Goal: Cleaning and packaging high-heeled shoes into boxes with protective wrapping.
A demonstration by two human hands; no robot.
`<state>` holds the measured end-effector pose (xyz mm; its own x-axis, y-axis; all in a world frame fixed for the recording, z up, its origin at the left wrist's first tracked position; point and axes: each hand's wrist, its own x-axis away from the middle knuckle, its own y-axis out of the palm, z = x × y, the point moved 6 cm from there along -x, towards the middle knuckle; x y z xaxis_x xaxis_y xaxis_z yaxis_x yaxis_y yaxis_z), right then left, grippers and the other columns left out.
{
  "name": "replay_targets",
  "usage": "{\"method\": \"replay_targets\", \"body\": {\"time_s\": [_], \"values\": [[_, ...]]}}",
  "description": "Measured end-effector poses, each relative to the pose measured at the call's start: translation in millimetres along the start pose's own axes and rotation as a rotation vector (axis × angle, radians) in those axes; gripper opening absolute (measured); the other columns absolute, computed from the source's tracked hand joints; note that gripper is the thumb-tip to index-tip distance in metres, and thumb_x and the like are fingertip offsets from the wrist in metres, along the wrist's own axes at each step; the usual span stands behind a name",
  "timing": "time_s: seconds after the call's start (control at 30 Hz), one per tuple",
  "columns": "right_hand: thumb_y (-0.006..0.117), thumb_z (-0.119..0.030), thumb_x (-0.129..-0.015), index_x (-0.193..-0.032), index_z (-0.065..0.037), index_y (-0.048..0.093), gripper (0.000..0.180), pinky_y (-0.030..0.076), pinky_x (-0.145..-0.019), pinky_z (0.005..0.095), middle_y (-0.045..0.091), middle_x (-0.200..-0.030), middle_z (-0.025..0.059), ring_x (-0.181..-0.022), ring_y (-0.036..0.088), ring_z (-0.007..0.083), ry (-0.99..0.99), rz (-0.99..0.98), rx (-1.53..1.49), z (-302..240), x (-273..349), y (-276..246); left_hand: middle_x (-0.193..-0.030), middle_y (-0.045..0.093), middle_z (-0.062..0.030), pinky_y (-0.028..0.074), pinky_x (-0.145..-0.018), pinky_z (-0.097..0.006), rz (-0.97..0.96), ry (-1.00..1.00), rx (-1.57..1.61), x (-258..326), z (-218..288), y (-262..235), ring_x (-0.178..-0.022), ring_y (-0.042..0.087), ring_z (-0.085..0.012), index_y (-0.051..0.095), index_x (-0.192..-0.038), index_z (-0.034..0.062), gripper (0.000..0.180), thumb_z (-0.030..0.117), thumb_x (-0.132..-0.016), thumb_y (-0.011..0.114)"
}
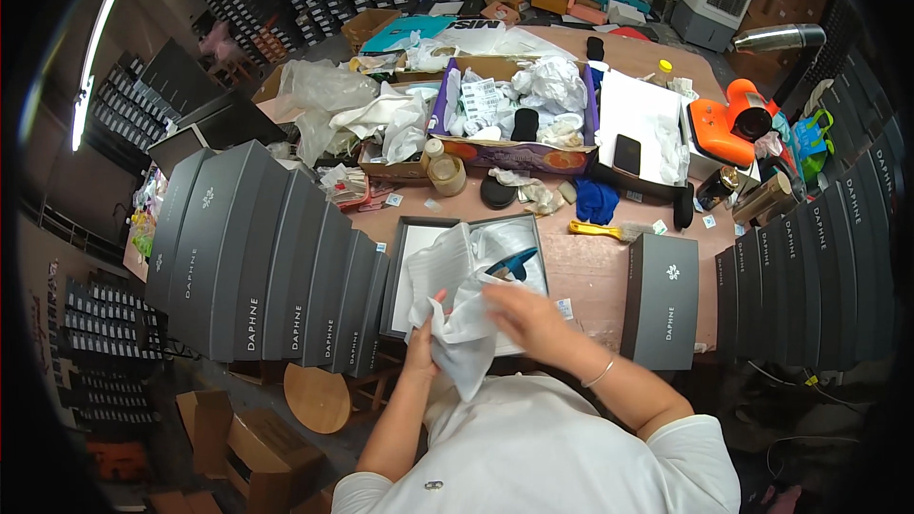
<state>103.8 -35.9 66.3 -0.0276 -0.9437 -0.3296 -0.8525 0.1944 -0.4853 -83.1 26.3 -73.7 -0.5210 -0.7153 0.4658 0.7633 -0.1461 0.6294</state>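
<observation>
Head view: we see left hand [421,350] fingers clamped on white wrapping paper [462,324]; right hand [529,320] fingers at the paper's right edge, we can't tell if gripping; just beyond them, blue shoe [515,263] partly showing in open grey box [388,303]; farther right of them, closed grey box [659,300] on the tabletop [588,271]

Tissue paper [464,328] hangs between a person's left hand [421,347] and right hand [522,317], over the near side of an open shoebox [392,266] on a table [590,276]. A shoe [514,264] lies inside, just beyond the right hand. Rows of boxes flank both hands, left [271,262] and far right [809,276]; a single box [659,300] stands between. Farther ahead, a carton [519,157] holds crumpled paper [557,86].
</observation>
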Motion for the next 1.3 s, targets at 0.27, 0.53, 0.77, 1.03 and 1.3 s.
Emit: {"method": "replay_targets", "body": {"time_s": [0.27, 0.53, 0.77, 1.03, 1.3], "values": [[0.069, -0.030, -0.079, -0.113, -0.005, 0.059, 0.044, 0.051, -0.062, 0.0409, 0.066, -0.077, 0.0126, -0.068, 0.065, 0.0323, 0.004, -0.285, 0.317, 44.8, -3.5, -26.5, -0.113, 0.063, -0.0146, 0.050, -0.089, -0.035, 0.062, -0.058, -0.257, -2.5, 53.4, 15.5, -0.103, 0.062, -0.0232, 0.041, -0.138, 0.0047, 0.053, 0.040, -0.099, 0.044], [0.069, -0.024, -0.081, -0.105, -0.002, 0.063, 0.034, 0.052, -0.072, 0.0389, 0.068, -0.087, 0.0201, -0.079, 0.067, 0.0340, 0.525, 0.121, 0.191, 167.3, 19.0, -48.4, -0.126, 0.054, -0.0126, 0.042, -0.098, -0.037, 0.347, 0.732, -0.041, -3.9, 159.5, 64.8, -0.114, 0.054, -0.0249, 0.050, -0.128, 0.0031, 0.047, 0.039, -0.101, 0.038], [0.069, -0.024, -0.082, -0.101, 0.003, 0.063, 0.033, 0.052, -0.073, 0.0357, 0.067, -0.087, 0.0202, -0.082, 0.067, 0.0283, 0.671, 0.162, 0.062, 177.9, 42.8, -37.5, -0.102, 0.055, -0.0109, 0.052, -0.076, -0.032, 0.623, 1.192, -0.288, 49.1, 219.6, 67.6, -0.089, 0.060, -0.0209, 0.050, -0.118, 0.0039, 0.039, 0.035, -0.104, 0.032], [0.064, -0.023, -0.091, -0.110, 0.001, 0.059, 0.031, 0.048, -0.070, 0.0240, 0.063, -0.090, 0.0059, -0.080, 0.057, 0.0106, 0.778, 0.215, -0.647, 144.1, 31.2, 9.8, -0.150, 0.021, -0.0265, 0.007, -0.114, -0.054, -0.029, 0.404, -1.939, -58.2, 83.5, 33.6, -0.143, 0.012, -0.0365, 0.017, -0.149, 0.0039, 0.108, 0.047, -0.070, 0.077], [0.064, -0.032, -0.087, -0.113, 0.000, 0.060, 0.041, 0.051, -0.070, 0.0347, 0.065, -0.094, 0.0158, -0.088, 0.062, 0.0226, 0.629, 0.047, -0.131, 214.6, -75.9, -8.3, -0.101, 0.061, -0.0107, 0.056, -0.074, -0.034, 0.042, 0.166, -0.102, -73.4, 33.9, 55.7, -0.086, 0.064, -0.0192, 0.048, -0.116, 0.0045, 0.026, 0.022, -0.098, 0.050]]}}
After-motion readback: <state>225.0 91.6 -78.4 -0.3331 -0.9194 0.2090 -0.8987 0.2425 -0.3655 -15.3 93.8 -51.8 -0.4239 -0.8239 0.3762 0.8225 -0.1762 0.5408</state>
